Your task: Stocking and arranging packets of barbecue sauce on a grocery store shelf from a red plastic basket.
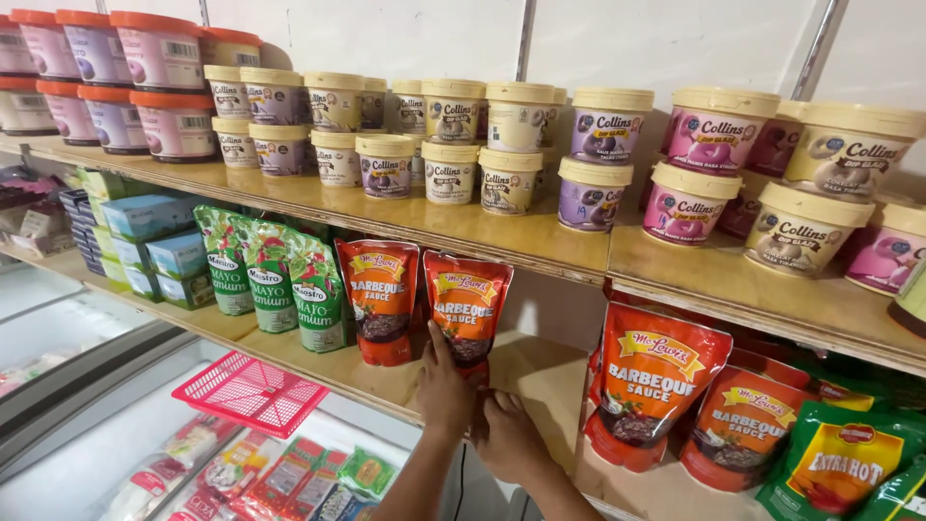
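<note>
Up on the wooden shelf [540, 376], both hands' grip pinches an orange sauce pouch [467, 307]

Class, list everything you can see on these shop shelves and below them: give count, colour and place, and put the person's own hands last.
Lidded tubs: many, cream lids, upper shelf.
Orange-lidded tubs: several, upper shelf, far left.
Green pouches: three, lower shelf, left.
Red sauce pouches: two upright, lower shelf, middle.
Larger red sauce pouches: at least two, lower right.
Boxes: stacked, blue and green, far left.
Pink basket: one, on the freezer.
Left hand: touching the right-hand upright pouch.
Right hand: beside it, at the pouch's base.
</note>
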